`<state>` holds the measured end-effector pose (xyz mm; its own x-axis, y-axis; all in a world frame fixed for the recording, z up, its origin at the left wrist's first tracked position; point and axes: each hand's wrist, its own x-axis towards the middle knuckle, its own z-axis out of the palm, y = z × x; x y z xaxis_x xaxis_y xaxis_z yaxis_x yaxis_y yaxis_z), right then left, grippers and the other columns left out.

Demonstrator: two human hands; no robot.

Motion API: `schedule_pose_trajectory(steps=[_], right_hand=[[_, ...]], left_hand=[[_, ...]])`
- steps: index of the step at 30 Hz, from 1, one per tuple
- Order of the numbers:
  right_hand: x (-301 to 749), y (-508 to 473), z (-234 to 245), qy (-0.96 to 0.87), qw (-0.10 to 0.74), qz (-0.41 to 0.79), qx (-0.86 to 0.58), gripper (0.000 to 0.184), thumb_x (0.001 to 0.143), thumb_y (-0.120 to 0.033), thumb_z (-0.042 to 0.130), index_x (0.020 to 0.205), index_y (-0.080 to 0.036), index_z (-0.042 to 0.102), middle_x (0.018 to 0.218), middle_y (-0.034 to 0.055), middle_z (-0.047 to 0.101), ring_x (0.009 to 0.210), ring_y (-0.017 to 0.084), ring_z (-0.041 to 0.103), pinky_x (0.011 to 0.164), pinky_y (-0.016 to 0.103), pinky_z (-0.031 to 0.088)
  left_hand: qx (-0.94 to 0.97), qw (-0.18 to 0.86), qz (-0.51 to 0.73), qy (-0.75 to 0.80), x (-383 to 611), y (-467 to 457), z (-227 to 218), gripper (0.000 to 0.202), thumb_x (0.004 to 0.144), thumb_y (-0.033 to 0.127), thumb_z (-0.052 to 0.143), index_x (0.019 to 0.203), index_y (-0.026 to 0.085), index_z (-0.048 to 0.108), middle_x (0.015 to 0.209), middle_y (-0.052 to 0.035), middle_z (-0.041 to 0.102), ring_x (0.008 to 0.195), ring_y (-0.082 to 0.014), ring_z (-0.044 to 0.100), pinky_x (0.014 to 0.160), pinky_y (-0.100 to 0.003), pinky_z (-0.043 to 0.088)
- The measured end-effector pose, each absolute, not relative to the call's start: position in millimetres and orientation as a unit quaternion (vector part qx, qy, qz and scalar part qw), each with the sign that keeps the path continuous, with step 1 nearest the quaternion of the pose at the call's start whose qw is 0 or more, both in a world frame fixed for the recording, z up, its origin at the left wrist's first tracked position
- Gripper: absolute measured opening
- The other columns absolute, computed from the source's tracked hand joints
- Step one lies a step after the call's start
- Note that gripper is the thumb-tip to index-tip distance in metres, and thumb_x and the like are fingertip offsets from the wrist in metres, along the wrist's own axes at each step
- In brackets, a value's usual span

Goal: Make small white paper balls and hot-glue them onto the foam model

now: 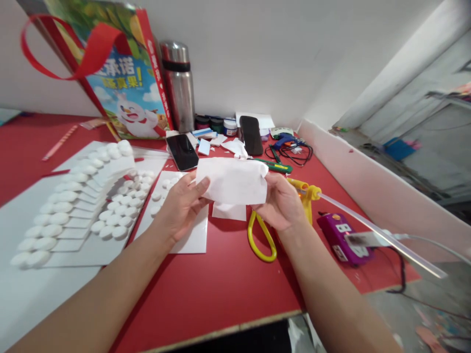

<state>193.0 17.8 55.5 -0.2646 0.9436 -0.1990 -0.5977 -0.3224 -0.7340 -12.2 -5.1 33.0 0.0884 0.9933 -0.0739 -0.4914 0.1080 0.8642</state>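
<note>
A white sheet of paper [231, 181] is held up in front of me over the red table, its right edge somewhat crumpled. My left hand [186, 203] grips its left side, thumb on the near face. At the right edge, my right hand [283, 201] pinches the paper with its fingers partly hidden behind. Beneath it lies a small white piece of paper [230, 212]. A white board [191, 240] with several white discs [156, 196] sits under my left hand. Close to my right hand are a yellow loop-shaped handle [262, 238] and a yellow glue gun [312, 192] with a clear glue stick [382, 237].
At left, stepped white boards [79, 243] carry rows of white discs. Behind stand a printed bag [136, 93], a steel flask [180, 88], paint jars [230, 127] and two phones [183, 152]. A green cutter [275, 166] and a purple power strip [344, 240] are at right.
</note>
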Motion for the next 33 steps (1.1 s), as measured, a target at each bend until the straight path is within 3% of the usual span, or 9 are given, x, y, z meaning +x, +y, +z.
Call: schedule_pose_trajectory(steps=[2,5,7,9,12,15,22,27,33], right_hand=[[195.1,17.8,56.4,-0.300,0.493,0.749,-0.327,0.011,0.082,-0.033,0.068,0.080,-0.022,0.072,0.071,-0.0005,0.074,0.065,0.017,0.069,0.060,0.026,0.055],[196.2,18.3,59.5,-0.313,0.451,0.751,-0.367,0.048,0.086,-0.066,0.064,0.073,-0.021,0.072,0.069,0.0040,0.074,0.063,0.018,0.069,0.056,0.027,0.054],[194.9,18.4,60.5,-0.315,0.421,0.752,-0.397,0.065,0.078,-0.082,0.062,0.070,-0.018,0.073,0.068,0.0059,0.073,0.058,0.017,0.067,0.052,0.026,0.052],[193.4,17.6,59.6,-0.334,0.383,0.752,-0.420,0.069,0.069,-0.085,0.069,0.072,-0.017,0.074,0.067,0.0061,0.073,0.056,0.016,0.067,0.049,0.024,0.051],[193.6,14.8,56.5,-0.402,0.325,0.736,-0.436,0.053,0.061,-0.063,0.090,0.081,-0.017,0.077,0.071,0.0048,0.076,0.057,0.016,0.069,0.052,0.025,0.054],[197.1,12.4,54.8,-0.466,0.296,0.705,-0.445,0.042,0.060,-0.042,0.097,0.087,-0.015,0.078,0.072,0.0041,0.077,0.057,0.015,0.069,0.053,0.024,0.054],[198.4,13.0,56.6,-0.476,0.335,0.693,-0.426,0.046,0.068,-0.038,0.092,0.107,-0.016,0.080,0.080,0.0044,0.080,0.059,0.015,0.071,0.051,0.022,0.053],[199.4,14.0,51.6,-0.468,0.378,0.687,-0.408,0.047,0.071,-0.032,0.089,0.115,-0.020,0.079,0.088,0.0056,0.082,0.068,0.017,0.074,0.060,0.026,0.057],[201.8,15.3,53.1,-0.426,0.408,0.714,-0.376,0.037,0.069,-0.022,0.086,0.106,-0.020,0.083,0.086,0.0048,0.082,0.068,0.017,0.073,0.061,0.026,0.056]], left_hand=[[0.322,0.641,0.585,0.378,-13.8,-4.3,33.1,0.047,0.075,0.024,0.088,0.116,0.015,0.067,0.107,-0.0080,0.077,0.091,-0.0165,0.072,0.083,-0.027,0.057],[0.320,0.623,0.594,0.396,-16.9,-3.8,31.3,0.058,0.070,0.016,0.089,0.122,0.016,0.065,0.102,-0.0052,0.078,0.086,-0.0154,0.073,0.081,-0.027,0.058],[0.352,0.615,0.577,0.406,-18.3,-4.5,30.3,0.063,0.069,0.018,0.090,0.126,0.016,0.063,0.104,-0.0060,0.078,0.083,-0.0160,0.073,0.076,-0.027,0.057],[0.388,0.608,0.554,0.415,-18.9,-5.8,29.9,0.066,0.069,0.021,0.090,0.129,0.017,0.062,0.108,-0.0073,0.078,0.080,-0.0156,0.072,0.071,-0.027,0.056],[0.433,0.599,0.528,0.418,-19.6,-7.1,29.2,0.064,0.071,0.023,0.089,0.129,0.018,0.063,0.115,-0.0086,0.076,0.083,-0.0165,0.071,0.075,-0.029,0.056],[0.462,0.577,0.525,0.421,-21.5,-5.7,27.8,0.060,0.072,0.024,0.088,0.127,0.018,0.064,0.115,-0.0082,0.076,0.089,-0.0181,0.071,0.079,-0.030,0.056],[0.445,0.598,0.498,0.443,-27.5,-2.7,24.8,0.025,0.078,0.033,0.085,0.091,0.016,0.070,0.078,-0.0007,0.071,0.060,-0.0094,0.061,0.054,-0.021,0.046],[0.467,0.604,0.492,0.419,-30.0,-2.6,26.1,0.023,0.085,0.036,0.079,0.094,0.019,0.066,0.065,0.0018,0.066,0.043,-0.0088,0.054,0.042,-0.021,0.039],[0.458,0.615,0.524,0.370,-30.9,-1.4,33.0,0.022,0.082,0.029,0.080,0.098,0.016,0.071,0.063,0.0001,0.066,0.046,-0.0099,0.056,0.045,-0.021,0.041]])
